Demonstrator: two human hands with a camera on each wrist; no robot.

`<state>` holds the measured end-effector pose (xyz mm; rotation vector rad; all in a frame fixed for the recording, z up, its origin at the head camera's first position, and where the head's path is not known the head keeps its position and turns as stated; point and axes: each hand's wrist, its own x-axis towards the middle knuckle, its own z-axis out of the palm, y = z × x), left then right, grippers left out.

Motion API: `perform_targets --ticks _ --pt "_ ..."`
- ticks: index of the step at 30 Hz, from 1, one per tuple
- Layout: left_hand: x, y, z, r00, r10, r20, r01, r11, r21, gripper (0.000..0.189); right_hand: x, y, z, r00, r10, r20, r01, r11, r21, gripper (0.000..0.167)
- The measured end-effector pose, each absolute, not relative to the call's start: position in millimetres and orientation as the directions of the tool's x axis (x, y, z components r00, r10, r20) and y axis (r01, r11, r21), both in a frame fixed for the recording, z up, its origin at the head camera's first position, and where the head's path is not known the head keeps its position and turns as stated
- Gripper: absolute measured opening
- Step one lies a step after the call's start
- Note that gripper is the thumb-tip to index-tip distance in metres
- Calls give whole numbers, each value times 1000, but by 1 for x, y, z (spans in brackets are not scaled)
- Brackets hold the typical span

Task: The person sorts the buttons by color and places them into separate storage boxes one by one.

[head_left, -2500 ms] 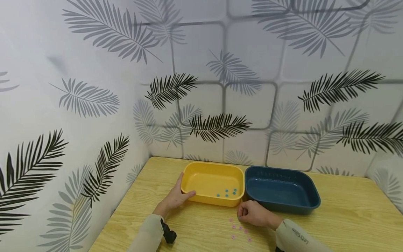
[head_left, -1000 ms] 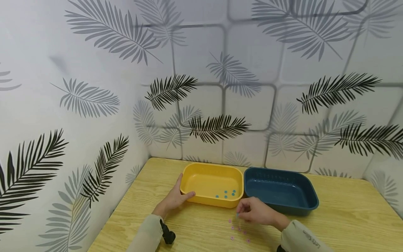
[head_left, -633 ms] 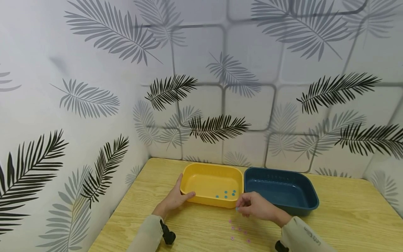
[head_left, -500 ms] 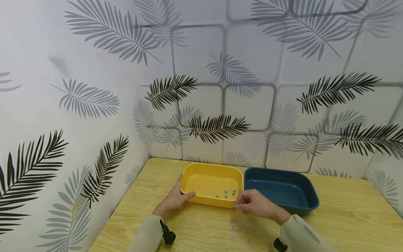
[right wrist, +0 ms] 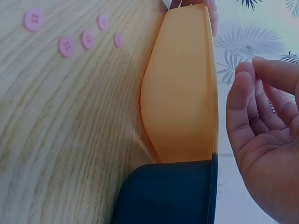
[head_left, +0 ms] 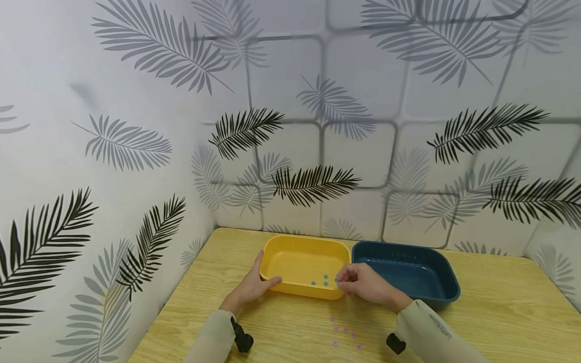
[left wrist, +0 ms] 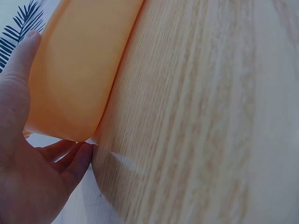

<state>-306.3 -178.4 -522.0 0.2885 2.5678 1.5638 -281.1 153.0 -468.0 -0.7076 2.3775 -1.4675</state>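
Observation:
My left hand (head_left: 250, 287) holds the left end of a yellow plastic basin (head_left: 290, 263), thumb along its near side and fingers round the end. In the left wrist view its fingertips touch the basin's lower edge. My right hand (head_left: 368, 285) is over the basin's near right corner, thumb and forefinger pinched together. A small blue button (head_left: 338, 284) shows at those fingertips in the head view; the right wrist view hides it. Several blue buttons (head_left: 326, 277) lie inside the basin towards its right. Pink buttons (right wrist: 67, 46) are scattered on the table nearer me.
A dark blue basin (head_left: 408, 276) stands against the yellow one's right side, partly behind my right hand. Both sit on a wood-grain table (head_left: 281, 333), with a leaf-patterned wall (head_left: 354, 151) behind and another at the left.
My right hand has lifted from the table beside the pink buttons with a blue button, moving up to the yellow basin's right rim. The left hand stays on the basin.

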Motion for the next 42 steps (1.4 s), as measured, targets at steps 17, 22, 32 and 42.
perform_targets --ticks 17,22,32,42 --pt "-305 -178 -521 -974 224 -9 91 432 897 99 -300 143 -470 -864 -502 31 -250 376 -892 8" --pt "-305 -178 -521 -974 225 -7 93 434 896 99 -306 143 -472 -875 -484 28 -235 374 -897 8" --pt "-305 -178 -522 -977 212 -14 83 441 894 98 -316 142 -471 -892 -451 37 -241 405 -882 5" --pt "-307 -178 -524 -977 212 -8 89 448 890 98 -326 140 -468 -920 -392 26 -206 425 -881 7"
